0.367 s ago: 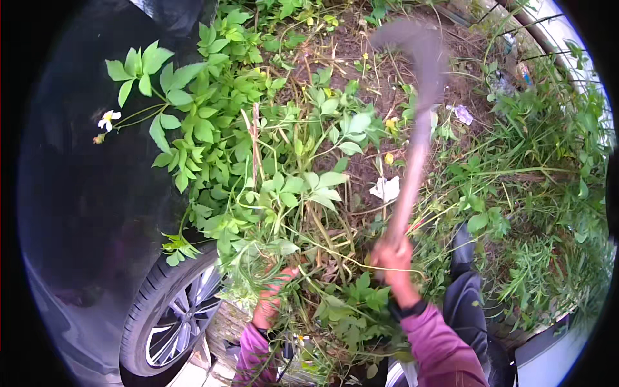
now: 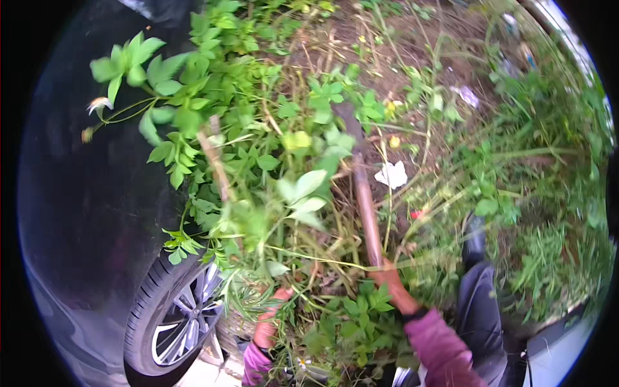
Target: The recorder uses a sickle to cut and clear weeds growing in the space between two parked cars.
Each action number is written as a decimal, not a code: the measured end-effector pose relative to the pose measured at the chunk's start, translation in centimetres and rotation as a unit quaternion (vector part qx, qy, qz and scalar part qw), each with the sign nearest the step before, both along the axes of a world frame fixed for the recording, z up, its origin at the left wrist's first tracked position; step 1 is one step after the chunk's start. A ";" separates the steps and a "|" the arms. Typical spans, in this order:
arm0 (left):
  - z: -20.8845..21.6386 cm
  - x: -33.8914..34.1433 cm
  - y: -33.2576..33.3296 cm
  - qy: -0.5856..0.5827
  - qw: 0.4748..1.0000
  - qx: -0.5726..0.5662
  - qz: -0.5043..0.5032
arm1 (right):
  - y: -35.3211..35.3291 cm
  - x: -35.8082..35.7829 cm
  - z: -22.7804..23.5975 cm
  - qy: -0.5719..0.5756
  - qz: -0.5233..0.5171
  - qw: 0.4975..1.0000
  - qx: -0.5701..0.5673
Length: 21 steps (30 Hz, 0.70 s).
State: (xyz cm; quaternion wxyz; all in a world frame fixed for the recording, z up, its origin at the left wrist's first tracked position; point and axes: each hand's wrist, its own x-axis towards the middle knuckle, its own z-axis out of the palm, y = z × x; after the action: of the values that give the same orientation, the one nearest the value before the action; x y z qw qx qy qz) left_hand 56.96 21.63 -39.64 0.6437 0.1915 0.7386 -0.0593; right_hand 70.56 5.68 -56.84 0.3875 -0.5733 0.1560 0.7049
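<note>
My right hand (image 2: 389,281) is closed around the wooden handle of a sickle (image 2: 365,209). Its dark metal end reaches down among leafy weeds (image 2: 303,193), and leaves hide most of the blade. Lower and to the left, my left hand (image 2: 269,317) is closed on a bunch of green weed stems (image 2: 248,293); foliage covers part of its fingers. Tall stems and leaves, some blurred, stand between and beyond both hands.
A dark car (image 2: 90,193) with its wheel (image 2: 187,322) stands close on the left. White scrap (image 2: 392,175) and a purple scrap (image 2: 467,97) lie on brown soil. My leg and dark boot (image 2: 474,242) are at right, beside grass (image 2: 541,271).
The sickle has swung down and left from its raised position, its metal end now among the weeds. Stems and leaves have shifted and blurred. My left hand stays at the stems.
</note>
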 end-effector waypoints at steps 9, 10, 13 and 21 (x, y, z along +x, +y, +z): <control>-3.2 -4.8 -2.8 -0.095 0.983 0.088 -0.134 | -1.4 -1.3 -0.8 -0.136 -0.111 0.980 0.097; -3.2 -5.1 -2.7 -0.098 0.981 0.106 -0.129 | -0.5 -0.5 0.4 -0.143 -0.091 0.982 0.081; -3.2 -4.9 -2.7 -0.130 0.967 0.158 -0.149 | 3.6 3.1 1.4 -0.158 -0.104 0.979 0.071; -2.2 -3.2 -2.2 -0.230 0.940 0.195 -0.161 | -2.5 1.6 -2.5 -0.407 0.290 0.834 0.234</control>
State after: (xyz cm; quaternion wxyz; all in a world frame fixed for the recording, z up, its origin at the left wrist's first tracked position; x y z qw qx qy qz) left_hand 53.75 19.38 -41.79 0.7278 0.4380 0.5270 0.0293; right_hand 72.13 3.21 -59.34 0.3166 -0.7195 -0.3584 0.5036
